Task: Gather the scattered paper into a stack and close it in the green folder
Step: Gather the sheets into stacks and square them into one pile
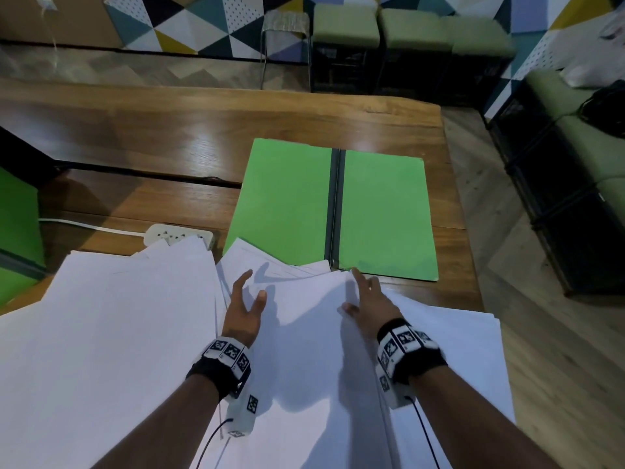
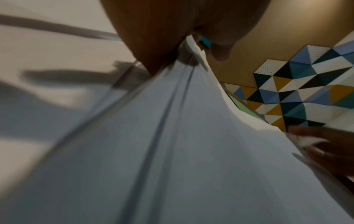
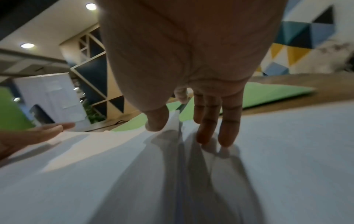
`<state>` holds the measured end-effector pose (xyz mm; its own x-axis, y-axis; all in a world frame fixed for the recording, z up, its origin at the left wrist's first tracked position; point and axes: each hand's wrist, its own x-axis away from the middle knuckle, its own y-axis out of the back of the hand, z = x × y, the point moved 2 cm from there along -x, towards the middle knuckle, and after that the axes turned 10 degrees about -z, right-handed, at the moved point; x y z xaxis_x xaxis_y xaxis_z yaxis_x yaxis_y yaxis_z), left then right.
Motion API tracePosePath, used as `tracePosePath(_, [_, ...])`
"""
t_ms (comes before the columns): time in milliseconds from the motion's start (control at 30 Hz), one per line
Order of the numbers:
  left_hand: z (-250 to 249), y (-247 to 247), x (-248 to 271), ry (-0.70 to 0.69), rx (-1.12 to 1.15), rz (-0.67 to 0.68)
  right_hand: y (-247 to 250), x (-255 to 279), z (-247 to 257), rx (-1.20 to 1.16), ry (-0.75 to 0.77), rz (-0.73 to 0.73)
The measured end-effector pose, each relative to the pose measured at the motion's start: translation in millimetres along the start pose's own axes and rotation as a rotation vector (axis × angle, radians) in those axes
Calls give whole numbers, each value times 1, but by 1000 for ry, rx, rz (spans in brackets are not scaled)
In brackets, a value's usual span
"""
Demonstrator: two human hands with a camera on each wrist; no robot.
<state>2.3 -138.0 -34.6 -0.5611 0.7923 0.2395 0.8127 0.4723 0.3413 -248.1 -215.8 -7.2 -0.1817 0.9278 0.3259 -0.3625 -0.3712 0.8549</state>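
Observation:
The green folder (image 1: 287,204) lies open and flat on the wooden table (image 1: 152,137), dark spine in the middle; it also shows as a green folder (image 3: 268,94) beyond my right fingers. White paper sheets (image 1: 118,333) lie fanned and overlapping across the near table, some covering the folder's near edge. My right hand (image 1: 351,289) holds the right edge of a raised bundle of sheets (image 3: 114,174), thumb on top and fingers (image 3: 203,128) on the other side. My left hand (image 1: 252,286) has its fingers spread at the bundle's left edge.
A white power strip (image 1: 179,235) with its cable sits left of the folder, partly under the sheets. Another green board (image 1: 17,214) stands at the far left. The table's right edge (image 1: 470,265) is close to the folder. Green stools (image 1: 345,25) stand beyond.

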Motion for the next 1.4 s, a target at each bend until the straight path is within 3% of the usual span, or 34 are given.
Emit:
tracePosePath(133, [-2, -7, -6, -69, -56, 20, 3, -27, 19, 191, 168, 75])
tracePosePath(233, [1, -9, -9, -80, -123, 22, -4, -31, 24, 224, 139, 99])
tracePosePath(333, [6, -7, -9, -98, -173, 24, -13, -22, 25, 150, 77, 17])
tracePosePath(400, [8, -7, -8, -119, -183, 28, -20, -14, 23, 29, 42, -58])
tracePosePath(600, [-7, -12, -6, -82, -162, 75, -35, 6, 4, -713, -191, -287])
tracePosePath(833, [-3, -14, -8, -66, -205, 91, -31, 0, 4, -788, -146, -285])
tracePosePath(1067, [-6, -11, -7, 18, -142, 106, -33, -7, -12, -1124, -238, -257])
tracePosePath(1300, [-10, -9, -2, 154, -7, 26, -27, -15, 1, -1121, -250, -255])
tracePosePath(1400, [-5, -4, 1, 221, 54, -19, -14, -15, -3, -947, -246, -195])
